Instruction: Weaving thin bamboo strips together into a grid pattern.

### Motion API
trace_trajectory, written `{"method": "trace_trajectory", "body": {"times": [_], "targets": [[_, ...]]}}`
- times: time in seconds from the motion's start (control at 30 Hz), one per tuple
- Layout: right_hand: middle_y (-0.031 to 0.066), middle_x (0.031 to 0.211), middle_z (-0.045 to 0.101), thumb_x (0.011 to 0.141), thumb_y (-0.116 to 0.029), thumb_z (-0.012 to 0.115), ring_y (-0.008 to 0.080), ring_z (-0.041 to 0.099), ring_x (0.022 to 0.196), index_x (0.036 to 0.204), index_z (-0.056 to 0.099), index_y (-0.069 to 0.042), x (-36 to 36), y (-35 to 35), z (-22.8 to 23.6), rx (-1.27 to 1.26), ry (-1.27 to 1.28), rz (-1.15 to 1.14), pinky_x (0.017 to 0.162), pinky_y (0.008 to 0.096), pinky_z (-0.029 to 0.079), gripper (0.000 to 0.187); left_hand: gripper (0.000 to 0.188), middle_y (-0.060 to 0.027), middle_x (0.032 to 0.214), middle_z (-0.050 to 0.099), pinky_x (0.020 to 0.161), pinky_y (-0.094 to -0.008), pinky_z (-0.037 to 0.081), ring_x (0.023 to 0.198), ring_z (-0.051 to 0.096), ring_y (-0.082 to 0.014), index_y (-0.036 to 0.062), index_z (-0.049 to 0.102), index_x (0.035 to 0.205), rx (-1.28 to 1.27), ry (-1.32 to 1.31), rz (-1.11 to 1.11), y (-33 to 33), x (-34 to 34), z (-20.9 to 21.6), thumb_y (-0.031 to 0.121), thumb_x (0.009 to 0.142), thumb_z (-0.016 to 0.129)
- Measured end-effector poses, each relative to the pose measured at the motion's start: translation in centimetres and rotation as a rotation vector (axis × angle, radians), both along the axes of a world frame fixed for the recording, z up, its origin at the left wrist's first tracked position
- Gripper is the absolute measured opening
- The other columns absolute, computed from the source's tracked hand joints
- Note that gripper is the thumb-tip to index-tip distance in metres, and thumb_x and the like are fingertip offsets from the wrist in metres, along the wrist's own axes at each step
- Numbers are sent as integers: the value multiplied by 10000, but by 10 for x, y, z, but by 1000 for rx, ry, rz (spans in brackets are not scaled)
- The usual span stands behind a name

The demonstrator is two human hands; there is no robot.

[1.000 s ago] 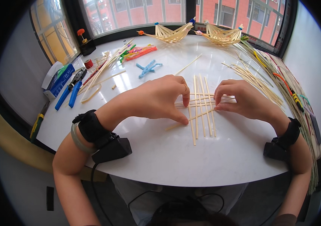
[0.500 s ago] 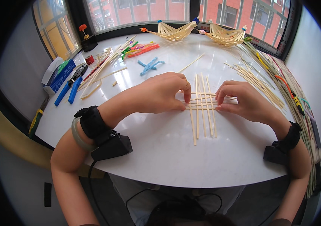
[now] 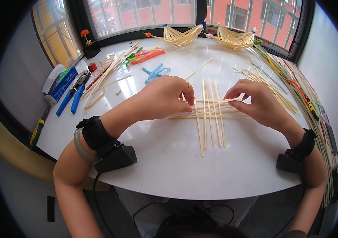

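Observation:
Thin pale bamboo strips [image 3: 212, 137] lie crossed in an open woven grid on the table in front of me. Several run away from me and several run from side to side. My left hand [image 3: 168, 97] is at the grid's left side, fingers curled and thumb close to them around the end of a crosswise strip; its fingertips partly hide the strip. At the right side, my right hand [image 3: 255, 102] pinches the far crosswise strips between thumb and forefinger. The nearest crosswise strip [image 3: 216, 117] lies free of both hands.
Blue-handled pliers [image 3: 73, 95], a blue box [image 3: 63, 83] and loose sticks [image 3: 111, 65] are at the left. A blue fuzzy piece [image 3: 156, 73] lies beyond my left hand. Two woven strip pieces [image 3: 183, 36] stand by the window; more strips [image 3: 270, 87] lie at the right.
Both hands have moved slightly away from me, off the nearest crosswise strip, to the farther crosswise strips. That nearest strip now shows along its length, a little nearer to me.

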State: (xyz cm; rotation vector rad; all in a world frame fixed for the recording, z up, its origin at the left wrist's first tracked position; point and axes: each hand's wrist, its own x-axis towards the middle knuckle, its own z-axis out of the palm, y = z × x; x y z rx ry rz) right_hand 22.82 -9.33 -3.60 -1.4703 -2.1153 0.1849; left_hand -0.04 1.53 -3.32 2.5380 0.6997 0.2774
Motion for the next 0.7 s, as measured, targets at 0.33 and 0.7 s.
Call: {"method": "trace_trajectory", "body": {"times": [0.33,0.7], "targets": [[140,901,652,821,-76,664,233,638,852,938,666,12,0,3,-4,-146,-15,-19,761,308,528,147,185,-101,912,628,768,-312,508,856,609,-205,1,669,897,63,16,-20,5,-1,-3,128,769,710],[144,909,657,812,-83,678,237,638,873,925,670,13,-1,1,-4,-146,-27,-30,777,315,510,148,196,-115,898,618,740,-304,500,846,616,-210,-9,677,907,160,-22,-47,6,-1,-7,140,782,706]]}}
